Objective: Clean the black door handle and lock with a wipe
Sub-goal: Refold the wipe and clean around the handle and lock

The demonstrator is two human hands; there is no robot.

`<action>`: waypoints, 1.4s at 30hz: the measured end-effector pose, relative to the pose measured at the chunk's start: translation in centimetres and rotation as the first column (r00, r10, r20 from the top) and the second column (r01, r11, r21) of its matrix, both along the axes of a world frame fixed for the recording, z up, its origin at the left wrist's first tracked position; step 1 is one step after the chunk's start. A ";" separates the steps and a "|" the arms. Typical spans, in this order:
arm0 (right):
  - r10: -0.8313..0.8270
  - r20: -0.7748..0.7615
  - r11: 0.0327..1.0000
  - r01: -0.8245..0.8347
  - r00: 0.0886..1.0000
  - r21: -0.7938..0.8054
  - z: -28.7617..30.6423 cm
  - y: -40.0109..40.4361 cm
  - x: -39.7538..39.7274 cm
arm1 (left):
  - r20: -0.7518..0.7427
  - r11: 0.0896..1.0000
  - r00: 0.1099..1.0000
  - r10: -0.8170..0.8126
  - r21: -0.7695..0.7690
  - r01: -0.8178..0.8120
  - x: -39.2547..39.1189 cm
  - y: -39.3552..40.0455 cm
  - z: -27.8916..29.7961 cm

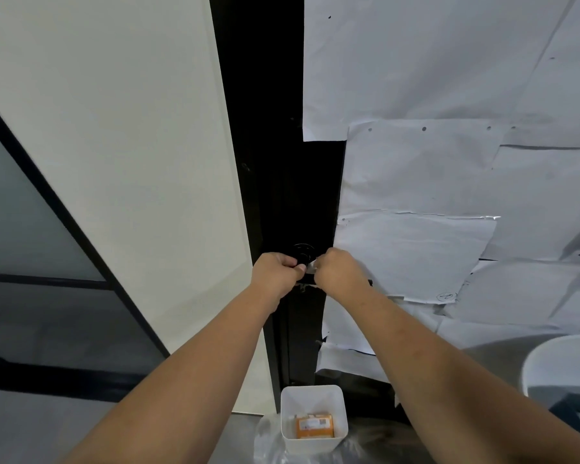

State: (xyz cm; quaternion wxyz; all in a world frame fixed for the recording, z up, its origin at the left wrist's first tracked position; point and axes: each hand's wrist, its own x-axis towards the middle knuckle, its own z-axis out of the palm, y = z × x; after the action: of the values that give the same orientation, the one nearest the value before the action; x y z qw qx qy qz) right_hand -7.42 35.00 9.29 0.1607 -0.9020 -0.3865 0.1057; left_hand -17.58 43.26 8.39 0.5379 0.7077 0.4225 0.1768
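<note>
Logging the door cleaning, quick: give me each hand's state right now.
Left hand: fingers curled on the black lock.
Right hand: pinching the wipe beside the lock.

Below my arms I saw a grey counter point(235, 440) at the foot of the black door frame. On it stood a white square tub point(315, 393) holding an orange packet point(314, 426), with crinkled clear plastic film point(268, 443) lying around the tub's base. At the right edge, a white round container point(549, 366) showed only in part.
</note>
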 end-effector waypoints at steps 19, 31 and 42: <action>-0.029 0.139 0.950 -0.016 0.990 0.312 3.5 -3.2 -0.4 | 0.011 1.000 1.000 -0.005 -0.007 0.005 -0.1 -0.3 0.1; 0.031 0.429 0.975 -0.121 0.903 0.185 -1.8 -7.5 -1.3 | -0.002 0.999 1.000 0.013 0.046 -0.013 0.0 -0.5 0.0; 0.075 0.493 0.957 -0.201 0.867 0.207 -3.0 -6.1 -3.3 | 0.001 0.999 1.000 0.005 0.044 -0.005 0.0 -0.5 -0.3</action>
State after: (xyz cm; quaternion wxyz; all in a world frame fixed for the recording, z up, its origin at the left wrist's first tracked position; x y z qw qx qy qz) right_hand -10.72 28.90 6.30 0.1649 -0.8419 -0.4885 -0.1596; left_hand -17.54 42.77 8.08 0.5218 0.7183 0.4203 0.1877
